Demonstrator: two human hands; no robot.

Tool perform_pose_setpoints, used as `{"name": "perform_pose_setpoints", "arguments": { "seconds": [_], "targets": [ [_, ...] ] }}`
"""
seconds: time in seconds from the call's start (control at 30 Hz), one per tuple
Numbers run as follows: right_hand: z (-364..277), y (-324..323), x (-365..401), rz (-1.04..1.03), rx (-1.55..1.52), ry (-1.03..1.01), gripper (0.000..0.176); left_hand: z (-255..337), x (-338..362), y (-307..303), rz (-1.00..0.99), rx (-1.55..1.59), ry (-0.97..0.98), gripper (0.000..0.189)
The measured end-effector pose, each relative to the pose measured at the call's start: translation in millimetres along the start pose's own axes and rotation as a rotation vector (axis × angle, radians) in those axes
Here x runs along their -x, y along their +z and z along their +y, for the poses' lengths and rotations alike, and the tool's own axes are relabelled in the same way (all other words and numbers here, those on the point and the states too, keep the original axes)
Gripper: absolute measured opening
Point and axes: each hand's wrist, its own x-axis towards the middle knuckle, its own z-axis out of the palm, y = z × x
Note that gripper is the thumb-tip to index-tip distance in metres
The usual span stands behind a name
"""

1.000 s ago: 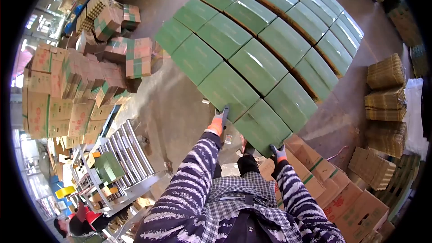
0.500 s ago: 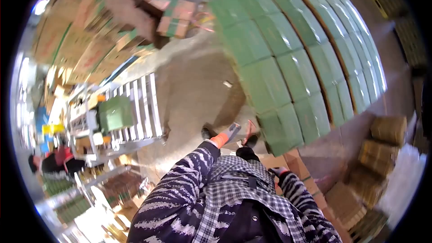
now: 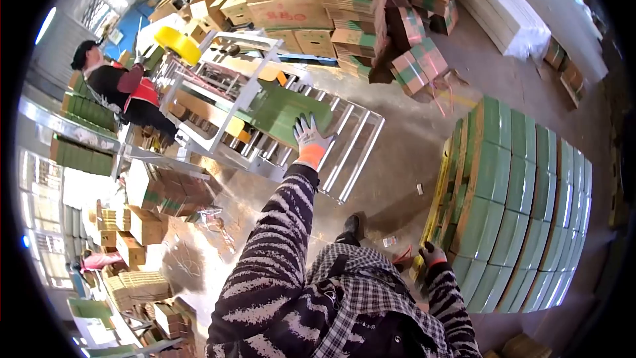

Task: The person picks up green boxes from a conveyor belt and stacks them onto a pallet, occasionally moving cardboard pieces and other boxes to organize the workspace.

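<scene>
My left hand [image 3: 311, 140], in a grey glove with an orange cuff, reaches forward with fingers spread. It overlaps the near end of a green carton [image 3: 275, 109], which lies on a metal roller conveyor [image 3: 354, 149]. Low at my right side, my right hand [image 3: 434, 253], gloved too, has its fingers loosely curled, and nothing shows in them. Close beside it rises a big stack of green cartons [image 3: 510, 192] with shiny wrapping.
A machine frame [image 3: 248, 86] with a yellow tape roll [image 3: 177, 45] spans the conveyor. Beyond it a person [image 3: 126, 89] in a dark cap works. Flattened cardboard bundles [image 3: 358, 6] stand at the back. A small white scrap [image 3: 419, 189] lies on the floor. Brown boxes [image 3: 142, 225] sit at left.
My view has swung left toward the conveyor, and the carton stack now appears farther right. My left arm has stretched forward from near my body to the green carton. My right hand stays low.
</scene>
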Motion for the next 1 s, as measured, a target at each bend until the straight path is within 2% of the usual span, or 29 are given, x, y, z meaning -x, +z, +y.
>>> {"name": "perform_pose_setpoints", "arguments": {
  "seconds": [0.07,0.1,0.13,0.2,0.23,0.33,0.4,0.43,0.47,0.5,0.53,0.6,0.67,0.7,0.73,0.77,0.9,0.93,0.97,1.0],
  "targets": [
    [-70.2,-11.8,-19.8,0.04,0.108,-0.162,0.057,-12.6,-1.5,-5.2,-0.205,-0.073,-0.052,0.102],
    [-98.4,-12.5,-32.0,0.028,0.055,-0.166,0.061,-17.6,7.7,-2.8,-0.285,-0.136,0.019,0.104],
    [-121.8,-9.1,-43.5,0.014,0.001,-0.171,0.064,-21.7,22.8,9.1,-0.189,-0.165,0.108,0.099],
    [-157.2,4.8,-70.1,0.076,-0.02,-0.243,0.067,-20.6,47.6,13.9,-0.158,-0.145,0.197,0.094],
    [-172.6,10.3,-78.8,0.14,-0.062,-0.309,0.07,-19.9,62.9,5.1,-0.21,-0.088,0.258,0.092],
    [-230.2,21.0,-78.4,0.184,-0.108,-0.26,0.078,-34.4,110.5,-25.9,-0.406,0.066,0.53,0.086],
    [-229.1,45.8,-97.7,0.115,-0.156,-0.221,0.076,-47.2,134.4,-42.2,-0.525,0.165,0.678,0.084],
    [-221.9,62.1,-108.4,-0.024,-0.455,-0.146,0.072,-53.8,138.8,-40.8,-0.521,0.169,0.676,0.084],
    [-222.6,72.0,-107.5,-0.166,-0.752,-0.064,0.068,-60.2,142.3,-38.5,-0.597,0.361,0.704,0.084],
    [-221.1,82.2,-103.3,-0.234,-0.892,-0.06,0.059,-66.5,142.1,-36.1,-0.671,0.556,0.728,0.084],
    [-213.5,90.6,-101.1,-0.233,-0.886,-0.06,0.059,-73.1,137.8,-34.9,-0.668,0.561,0.725,0.084],
    [-197.8,109.5,-105.8,-0.236,-0.861,-0.025,0.056,-85.8,119.2,-27.8,-0.287,0.839,0.161,0.081],
    [-210.1,101.0,-91.7,-0.244,-0.94,0.021,0.057,-99.3,72.1,12.8,0.134,1.112,-0.46,0.074],
    [-214.3,97.0,-86.2,-0.21,-0.984,0.001,0.059,-108.5,49.7,20.5,0.124,1.321,-0.737,0.069],
    [-220.2,90.3,-80.6,-0.178,-1.026,-0.022,0.06,-116.3,32.6,22.7,0.012,1.53,-0.946,0.064],
    [-231.0,77.8,-73.3,-0.145,-1.008,0.007,0.064,-120.3,19.1,25.5,-0.089,1.686,-1.063,0.059],
    [-233.4,46.4,-68.7,-0.087,-0.914,-0.088,0.066,-110.5,-18.7,49.0,-0.192,1.927,-1.092,0.04],
    [-232.0,36.2,-66.8,-0.096,-0.905,-0.09,0.066,-114.3,-20.0,71.5,-0.306,2.153,-1.006,0.035],
    [-229.7,25.5,-66.0,-0.079,-0.927,-0.07,0.066,-113.3,-13.2,81.3,-0.24,2.266,-0.826,0.032],
    [-228.4,15.0,-66.5,-0.067,-0.949,-0.051,0.065,-114.0,-7.7,88.6,-0.215,2.263,-0.832,0.032]
  ]
}}
